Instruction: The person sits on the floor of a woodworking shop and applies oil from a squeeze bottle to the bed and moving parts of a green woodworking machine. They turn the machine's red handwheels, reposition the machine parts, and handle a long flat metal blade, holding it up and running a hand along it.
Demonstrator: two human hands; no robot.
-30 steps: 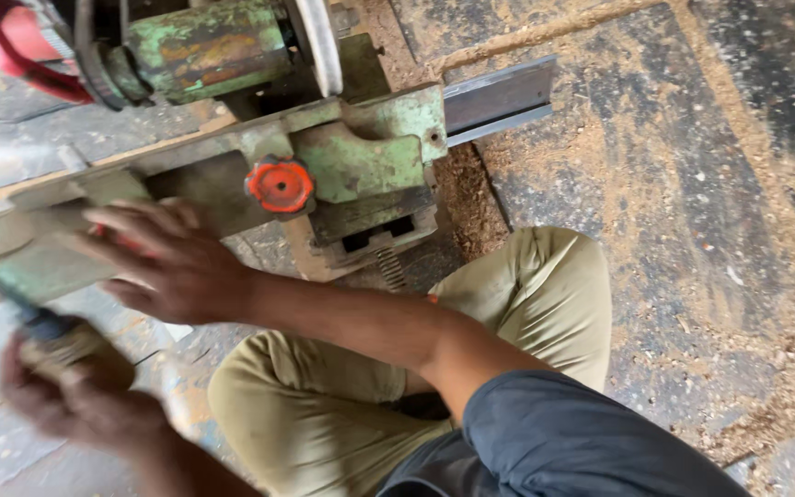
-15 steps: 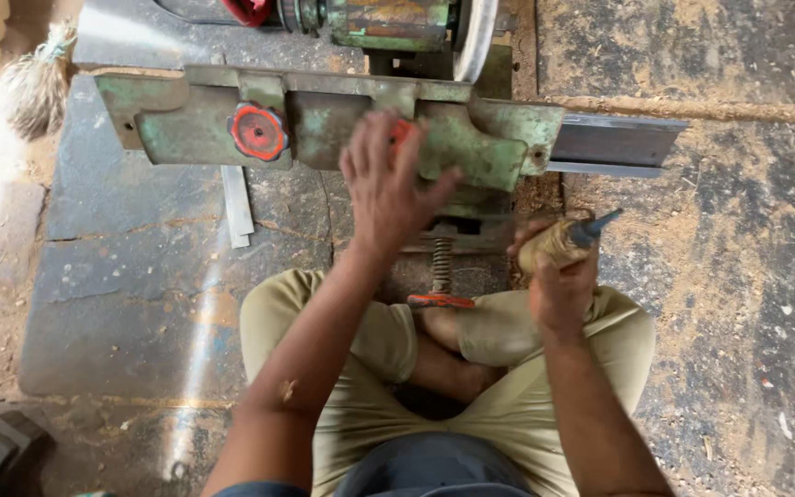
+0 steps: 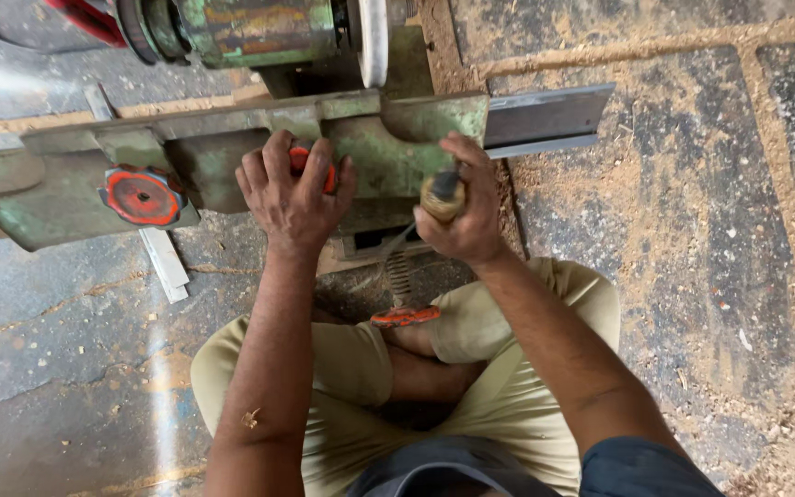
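Leftmost, red handwheel (image 3: 143, 195) free at 9 o'clock on green machine bed (image 3: 66, 179). Left hand (image 3: 293, 195), grip wrapped round second red knob (image 3: 300, 158), likely steadying. Right hand (image 3: 460, 210), 3 o'clock, grip clenched on wooden-handled tool (image 3: 441, 193), blade angled down under bed.

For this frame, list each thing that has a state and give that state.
left hand: closed over a red knob on the green machine
right hand: gripping a wooden-handled tool, shaft pointing down
second red knob: untouched, on the green plate
metal bar: sticking out at the machine's right end
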